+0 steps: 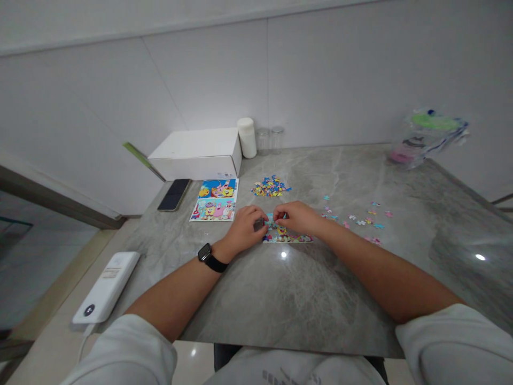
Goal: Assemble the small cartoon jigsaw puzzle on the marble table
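A partly assembled jigsaw puzzle point(294, 238) with bright cartoon figures lies flat on the grey table in front of me. At its left edge rests my left hand point(246, 225), fingers curved and a gap between thumb and forefinger. My right hand point(298, 218) is over the puzzle's upper part, thumb and fingertips pinched together; whatever is between them is too small to make out. Beyond the hands is a heap of loose puzzle pieces point(271, 186). More scattered pieces point(361, 221) lie to the right. A printed picture sheet point(214, 209) with cartoon figures is left of the puzzle.
Along the wall stand a white box point(196, 155), a white bottle point(247, 139) and two clear glasses point(277, 141). A phone point(175, 194) lies at the left, a white power bank with a cable point(106, 289) nearer me. A plastic bag point(427, 136) sits at the far right.
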Demonstrator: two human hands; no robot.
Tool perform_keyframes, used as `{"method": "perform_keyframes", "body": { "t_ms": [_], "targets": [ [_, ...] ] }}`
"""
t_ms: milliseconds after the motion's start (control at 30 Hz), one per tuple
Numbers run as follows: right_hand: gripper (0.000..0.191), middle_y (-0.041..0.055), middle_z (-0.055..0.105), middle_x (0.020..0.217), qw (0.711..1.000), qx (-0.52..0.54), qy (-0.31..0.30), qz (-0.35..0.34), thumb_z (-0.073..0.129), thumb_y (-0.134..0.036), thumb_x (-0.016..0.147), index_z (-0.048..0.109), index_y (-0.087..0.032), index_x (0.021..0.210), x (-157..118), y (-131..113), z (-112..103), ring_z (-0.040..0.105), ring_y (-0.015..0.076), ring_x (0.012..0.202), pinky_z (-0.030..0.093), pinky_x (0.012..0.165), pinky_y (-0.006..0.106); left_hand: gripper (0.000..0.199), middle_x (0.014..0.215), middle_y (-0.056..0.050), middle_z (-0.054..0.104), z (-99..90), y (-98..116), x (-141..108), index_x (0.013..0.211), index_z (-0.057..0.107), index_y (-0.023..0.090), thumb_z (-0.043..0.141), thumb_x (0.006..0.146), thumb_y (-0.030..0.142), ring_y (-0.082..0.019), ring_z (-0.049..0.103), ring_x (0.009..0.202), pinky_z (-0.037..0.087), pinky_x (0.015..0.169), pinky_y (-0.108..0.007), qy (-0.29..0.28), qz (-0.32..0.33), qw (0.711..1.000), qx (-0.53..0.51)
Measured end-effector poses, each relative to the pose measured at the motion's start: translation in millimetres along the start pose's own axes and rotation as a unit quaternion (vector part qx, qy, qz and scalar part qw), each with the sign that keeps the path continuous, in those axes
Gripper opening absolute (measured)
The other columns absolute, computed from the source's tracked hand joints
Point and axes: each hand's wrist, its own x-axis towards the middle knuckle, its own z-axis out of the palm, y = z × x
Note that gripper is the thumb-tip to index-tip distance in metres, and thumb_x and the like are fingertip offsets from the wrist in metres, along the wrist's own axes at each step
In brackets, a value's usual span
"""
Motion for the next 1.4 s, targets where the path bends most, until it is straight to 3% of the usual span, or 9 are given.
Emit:
{"method": "perform_keyframes", "body": {
  "t_ms": [400,900,1200,1400],
  "targets": [
    [0.013,0.0019,0.081,0.088,1.0,-0.006,-0.016,0.021,0.072,-0.019,0.089,0.082,-0.023,0.096,3.3,-0.8,9.7,0.071,0.0167,0.08,0.045,0.073,0.025,0.004,0.105,-0.006,0.076,1.0,1.4,-0.2,0.094,0.074,0.025,0.074,0.089,0.026,-0.026,0.068,0.103,0.05,0.096,-0.045,-0.045,0.016,0.998,0.033],
    [0.017,0.0031,0.082,0.091,0.997,-0.057,0.004,0.046,0.068,-0.02,0.09,0.083,-0.023,0.097,3.9,-6.9,17.6,0.071,0.0175,0.08,0.044,0.071,0.026,0.008,0.106,-0.006,0.075,2.2,0.6,-0.1,0.099,0.077,0.026,0.074,0.091,0.028,-0.026,0.068,0.105,0.049,0.098,-0.045,-0.055,0.023,0.997,0.046],
    [0.016,0.0043,0.082,0.092,0.996,-0.082,0.008,0.036,0.068,-0.02,0.09,0.082,-0.023,0.096,4.9,-9.1,16.6,0.07,0.0189,0.082,0.043,0.072,0.028,0.014,0.11,-0.006,0.075,3.3,-0.7,-1.3,0.104,0.08,0.028,0.074,0.092,0.028,-0.027,0.068,0.106,0.049,0.098,-0.046,-0.054,0.022,0.997,0.046],
    [0.01,0.0052,0.081,0.097,0.995,-0.079,0.04,0.051,0.07,-0.024,0.092,0.08,-0.022,0.096,4.0,-0.5,4.3,0.07,0.0202,0.088,0.045,0.076,0.029,0.013,0.11,-0.005,0.075,3.4,-1.9,-2.7,0.103,0.081,0.029,0.074,0.093,0.027,-0.026,0.068,0.106,0.049,0.098,-0.046,-0.048,0.029,0.998,0.04]
  ]
}}
